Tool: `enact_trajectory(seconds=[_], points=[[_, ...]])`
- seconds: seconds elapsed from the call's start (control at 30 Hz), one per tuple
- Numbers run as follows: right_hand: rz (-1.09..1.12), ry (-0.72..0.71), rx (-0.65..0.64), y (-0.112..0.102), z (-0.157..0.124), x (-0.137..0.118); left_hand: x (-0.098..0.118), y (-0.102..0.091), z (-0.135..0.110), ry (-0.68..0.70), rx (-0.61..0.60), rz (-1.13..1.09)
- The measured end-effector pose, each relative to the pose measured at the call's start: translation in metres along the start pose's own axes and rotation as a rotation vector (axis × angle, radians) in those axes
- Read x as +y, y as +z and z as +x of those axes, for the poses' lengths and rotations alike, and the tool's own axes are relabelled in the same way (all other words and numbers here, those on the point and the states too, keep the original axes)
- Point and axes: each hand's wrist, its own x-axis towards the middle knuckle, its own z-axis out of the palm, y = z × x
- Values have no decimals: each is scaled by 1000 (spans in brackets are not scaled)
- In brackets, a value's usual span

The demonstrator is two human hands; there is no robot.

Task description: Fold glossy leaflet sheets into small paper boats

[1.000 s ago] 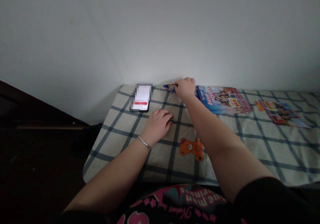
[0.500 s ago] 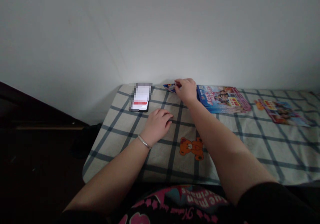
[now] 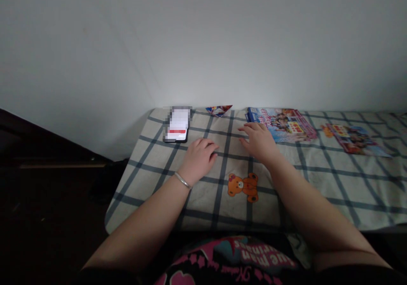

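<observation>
Just beyond the right hand [image 3: 259, 142] lies a booklet [image 3: 282, 124].

Lit phone [image 3: 177, 128] by white wall [image 3: 203, 43], pink booklet [image 3: 354, 139] far right, orange bear print [image 3: 243, 186]

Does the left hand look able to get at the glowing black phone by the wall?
Probably yes: the left hand rests open just short of the glowing black phone, only bare checked cloth between.

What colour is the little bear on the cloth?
The bear is orange, clearest in the head view.
</observation>
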Motion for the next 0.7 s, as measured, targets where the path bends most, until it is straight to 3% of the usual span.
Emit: enact_trajectory(seconds=[0.2,0.47,0.7], points=[[-70,225,88,3,-17,40,-1,1,0,2,10,0],[-69,250,189,14,-19,56,-1,0,1,0,-5,8],[-61,227,149,15,-16,61,-1,0,0,1,10,1]])
